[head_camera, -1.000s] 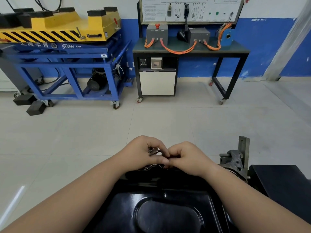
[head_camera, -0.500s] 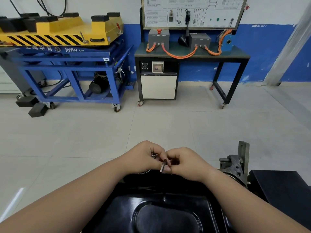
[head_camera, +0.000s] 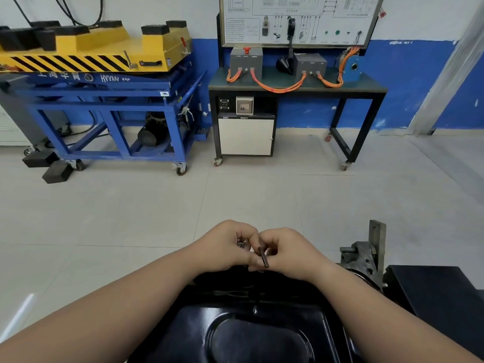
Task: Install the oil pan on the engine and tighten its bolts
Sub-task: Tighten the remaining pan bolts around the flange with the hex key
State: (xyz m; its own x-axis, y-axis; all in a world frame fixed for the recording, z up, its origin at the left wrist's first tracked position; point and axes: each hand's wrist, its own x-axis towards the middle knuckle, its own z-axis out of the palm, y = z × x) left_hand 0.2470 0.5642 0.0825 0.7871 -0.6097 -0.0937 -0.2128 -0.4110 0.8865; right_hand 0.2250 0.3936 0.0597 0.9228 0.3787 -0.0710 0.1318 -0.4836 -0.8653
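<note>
while the pan (head_camera: 248, 334) lies near, the left hand (head_camera: 224, 248) grips small silvery parts (head_camera: 240, 243) and the right hand (head_camera: 292, 255) pinches a dark rod (head_camera: 263, 257), perhaps a bolt, above its far rim.

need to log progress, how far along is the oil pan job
Done: the black oil pan looks set in place. In hand: at its far edge the left hand holds a small silvery piece and the right hand pinches a short dark rod. Left: nothing visibly fastened yet, so tightening seems ahead.
</note>
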